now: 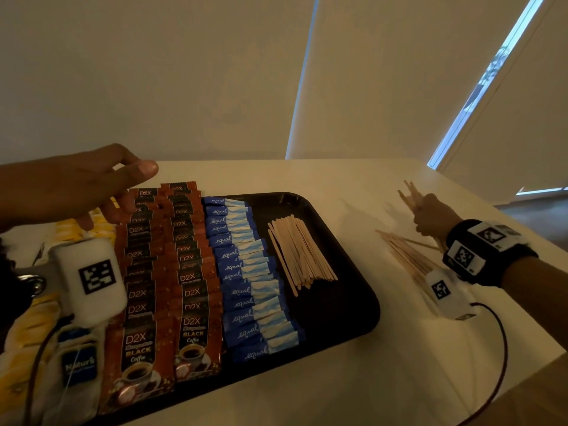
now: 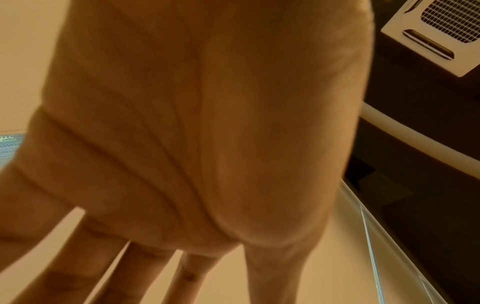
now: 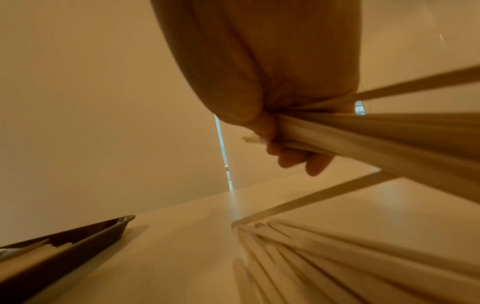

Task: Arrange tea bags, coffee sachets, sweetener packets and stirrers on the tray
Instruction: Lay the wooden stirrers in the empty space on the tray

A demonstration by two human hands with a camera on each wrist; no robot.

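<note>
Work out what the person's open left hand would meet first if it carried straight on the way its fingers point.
Probably the brown D2X coffee sachets on the black tray: the left hand has its fingers angled down at them, though depth is unclear.

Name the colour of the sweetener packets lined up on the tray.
Blue sweetener packets with lighter blue ends; the head view shows them best.

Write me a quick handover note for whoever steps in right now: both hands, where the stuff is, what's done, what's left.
Left hand: open, empty, hovering over the coffee sachets.
Right hand: grips a bunch of stirrers above the table, right of the tray.
Done: on the tray, two columns of coffee sachets, a column of sweetener packets, a stirrer bundle. Tea bags at the left edge.
Left: place the held stirrers, then the loose stirrers on the table.
</note>
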